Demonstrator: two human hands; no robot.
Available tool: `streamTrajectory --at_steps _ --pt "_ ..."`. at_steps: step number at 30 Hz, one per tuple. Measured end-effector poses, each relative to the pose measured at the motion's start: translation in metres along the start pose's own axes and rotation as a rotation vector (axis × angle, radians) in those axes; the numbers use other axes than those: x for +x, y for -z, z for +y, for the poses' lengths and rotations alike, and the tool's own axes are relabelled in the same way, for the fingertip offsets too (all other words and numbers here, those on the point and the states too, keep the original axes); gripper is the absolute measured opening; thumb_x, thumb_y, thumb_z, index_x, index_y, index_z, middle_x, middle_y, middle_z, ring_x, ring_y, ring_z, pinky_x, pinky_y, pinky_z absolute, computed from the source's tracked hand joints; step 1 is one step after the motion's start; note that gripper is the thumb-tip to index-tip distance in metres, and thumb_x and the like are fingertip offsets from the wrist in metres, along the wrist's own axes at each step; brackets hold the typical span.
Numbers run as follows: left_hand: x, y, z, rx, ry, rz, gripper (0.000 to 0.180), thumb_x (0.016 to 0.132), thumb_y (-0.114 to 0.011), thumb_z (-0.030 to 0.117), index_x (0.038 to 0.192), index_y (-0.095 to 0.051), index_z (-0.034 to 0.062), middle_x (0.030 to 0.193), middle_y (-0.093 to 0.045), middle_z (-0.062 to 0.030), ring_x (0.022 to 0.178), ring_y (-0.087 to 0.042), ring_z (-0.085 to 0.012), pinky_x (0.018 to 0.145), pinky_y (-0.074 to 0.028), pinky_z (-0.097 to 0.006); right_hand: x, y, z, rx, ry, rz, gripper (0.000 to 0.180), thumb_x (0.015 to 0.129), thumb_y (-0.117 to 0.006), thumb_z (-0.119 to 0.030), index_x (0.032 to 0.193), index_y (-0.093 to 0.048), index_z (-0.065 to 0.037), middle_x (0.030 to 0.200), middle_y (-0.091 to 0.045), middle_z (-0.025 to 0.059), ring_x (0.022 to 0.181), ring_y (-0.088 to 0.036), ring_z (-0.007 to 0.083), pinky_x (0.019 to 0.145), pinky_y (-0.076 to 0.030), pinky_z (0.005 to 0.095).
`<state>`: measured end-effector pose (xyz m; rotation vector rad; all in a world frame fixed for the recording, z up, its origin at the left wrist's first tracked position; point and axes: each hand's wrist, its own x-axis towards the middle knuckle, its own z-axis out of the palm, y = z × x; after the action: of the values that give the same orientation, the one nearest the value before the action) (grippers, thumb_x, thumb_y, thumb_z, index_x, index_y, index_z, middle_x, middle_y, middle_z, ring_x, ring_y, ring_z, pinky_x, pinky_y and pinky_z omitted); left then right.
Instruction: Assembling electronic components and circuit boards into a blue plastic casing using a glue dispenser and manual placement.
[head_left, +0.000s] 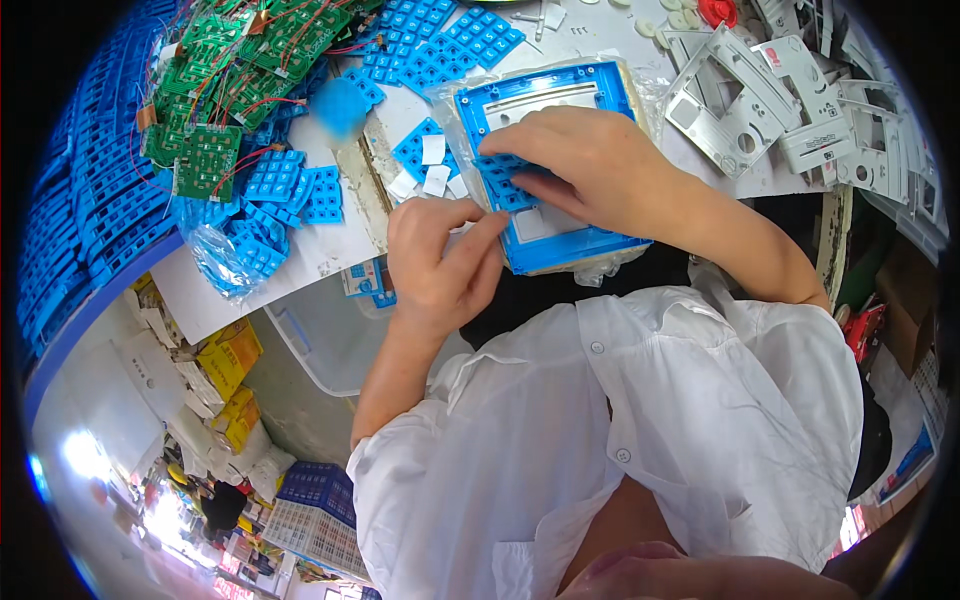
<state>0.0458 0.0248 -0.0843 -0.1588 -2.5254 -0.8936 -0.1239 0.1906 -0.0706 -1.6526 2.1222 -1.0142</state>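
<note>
A blue plastic housing with a rectangular window lies in front of me on a plastic-wrapped pad. My right hand reaches over it, index finger and thumb bent around a blue rubber keypad that sits in the housing. The hand hides part of that keypad. My left hand is at the housing's left edge, fingertips pinched together close to the keypad; whatever they hold is too small to make out. Just left of the housing, small white squares lie on and beside another blue keypad.
Green circuit boards with red wires are heaped at the far left, beside stacked blue plastic parts. More blue keypads lie near them. White-grey plastic shells pile up at the far right. A clear bin stands below the table edge.
</note>
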Motion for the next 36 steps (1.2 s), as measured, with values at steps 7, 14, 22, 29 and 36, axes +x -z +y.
streamTrajectory --at_steps 7,14,22,29,36 --pt "0.002 -0.004 -0.004 0.039 -0.053 -0.043 0.037 0.065 -0.075 0.001 0.101 -0.077 0.0108 0.093 -0.062 -0.0044 0.079 -0.058 -0.0241 0.074 -0.042 -0.04 -0.009 0.013 -0.007 -0.198 0.069 0.059 0.059 0.077 -0.081 -0.017 0.132 -0.062 -0.009 0.136 -0.06 0.0131 0.124 -0.059 0.0335 0.093 -0.054 0.043" --pt "-0.002 0.001 -0.012 0.045 -0.089 -0.031 0.038 0.066 -0.076 0.008 0.104 -0.075 0.012 0.095 -0.063 -0.0029 0.081 -0.059 -0.0236 0.077 -0.042 -0.041 -0.036 -0.01 -0.016 -0.543 0.134 -0.331 0.102 0.074 -0.079 -0.052 0.152 -0.041 0.002 0.165 -0.032 0.0159 0.156 -0.024 0.0341 0.12 -0.021 0.0639" --pt "0.083 0.08 -0.069 0.451 0.114 0.141 0.026 0.075 -0.082 0.012 0.099 -0.073 0.0108 0.1 -0.066 -0.006 0.092 -0.062 -0.0287 0.083 -0.045 -0.044 -0.024 0.007 -0.039 -0.458 -0.004 -0.463 0.107 0.073 -0.079 -0.056 0.154 -0.038 0.001 0.166 -0.028 0.0203 0.156 -0.021 0.0369 0.119 -0.016 0.0678" --pt "0.129 0.091 -0.103 0.941 -0.124 -0.039 0.033 0.076 -0.085 0.02 0.104 -0.07 0.0123 0.122 -0.066 -0.007 0.111 -0.063 -0.0287 0.095 -0.045 -0.044 -0.035 0.025 -0.031 -0.267 0.065 -0.289 0.088 0.077 -0.08 -0.045 0.148 -0.047 -0.004 0.158 -0.037 0.0223 0.148 -0.031 0.0455 0.117 -0.022 0.067" --pt "0.141 0.122 -0.113 0.713 -0.118 -0.205 0.049 0.075 -0.086 0.027 0.119 -0.069 0.0138 0.128 -0.064 -0.0084 0.116 -0.061 -0.0314 0.103 -0.039 -0.053 -0.041 0.036 -0.028 -0.043 0.155 -0.121 0.061 0.078 -0.081 -0.032 0.131 -0.062 -0.007 0.143 -0.055 0.0168 0.134 -0.049 0.0412 0.11 -0.037 0.0614"
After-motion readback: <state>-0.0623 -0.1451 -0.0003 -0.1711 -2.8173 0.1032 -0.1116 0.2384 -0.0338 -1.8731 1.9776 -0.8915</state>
